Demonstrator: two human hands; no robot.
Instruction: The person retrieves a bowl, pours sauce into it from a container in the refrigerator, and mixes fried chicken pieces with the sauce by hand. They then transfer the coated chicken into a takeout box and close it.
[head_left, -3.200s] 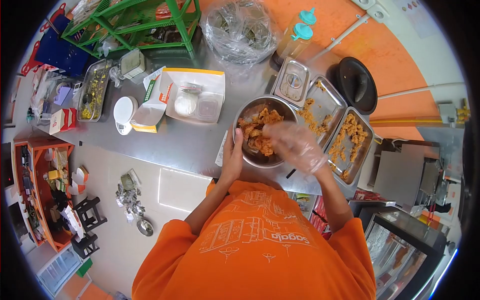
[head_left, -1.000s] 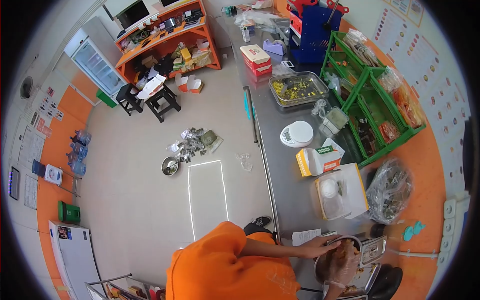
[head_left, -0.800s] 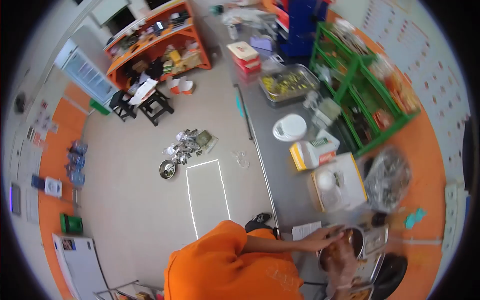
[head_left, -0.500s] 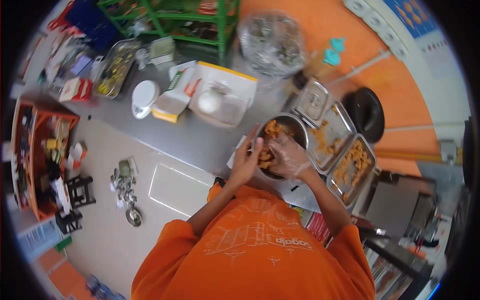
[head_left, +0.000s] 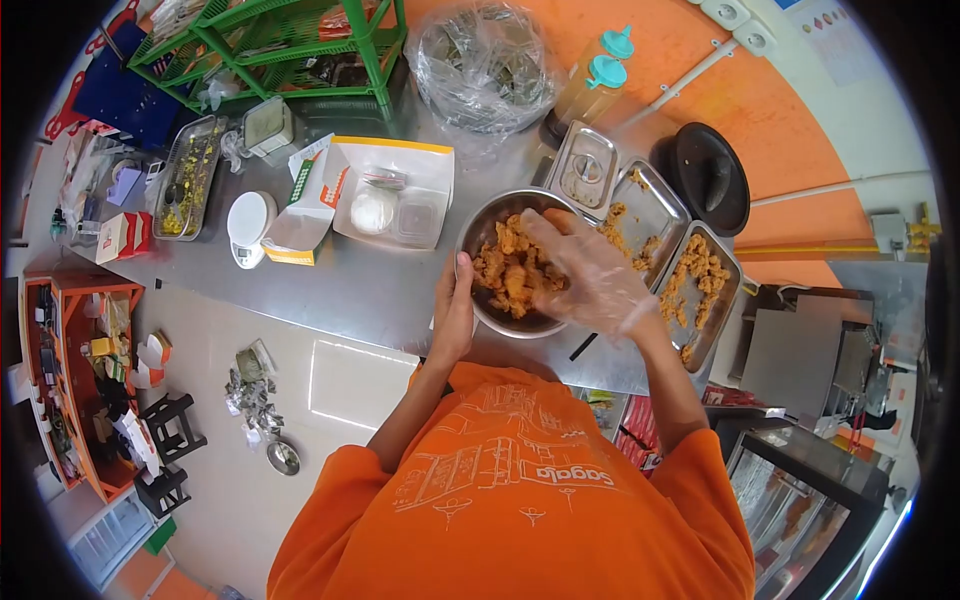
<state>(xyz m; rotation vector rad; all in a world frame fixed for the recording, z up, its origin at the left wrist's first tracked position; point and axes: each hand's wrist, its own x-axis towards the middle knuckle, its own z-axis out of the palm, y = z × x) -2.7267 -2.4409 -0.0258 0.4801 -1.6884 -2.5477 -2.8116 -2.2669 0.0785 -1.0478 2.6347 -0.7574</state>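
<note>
A round metal bowl [head_left: 472, 233] holds fried, battered pieces [head_left: 514, 266]. My left hand [head_left: 455, 308] grips the bowl's left side, its thumb at the rim. Over the right part of the bowl is my right hand [head_left: 592, 272] in a clear plastic glove, fingers spread and curved around the edge of the pieces, with nothing seen gripped. Right of the bowl, a metal tray [head_left: 672, 205] and a second tray [head_left: 738, 273] hold more fried bits. A lidded metal container [head_left: 584, 168] sits at the bowl's upper right.
Left of the bowl are an open box [head_left: 438, 165] with a rice mound, a smaller carton [head_left: 293, 232] and a white scale [head_left: 249, 222]. Behind stand a plastic bag [head_left: 483, 70], capped bottles [head_left: 592, 90] and a green rack [head_left: 372, 55]. A black lid [head_left: 706, 180] leans at right.
The view has swung away and back over the bowl. Compared with half a second ago, my right hand's fingers are spread wider and lifted toward the bowl's far side. My left hand still grips the bowl.
</note>
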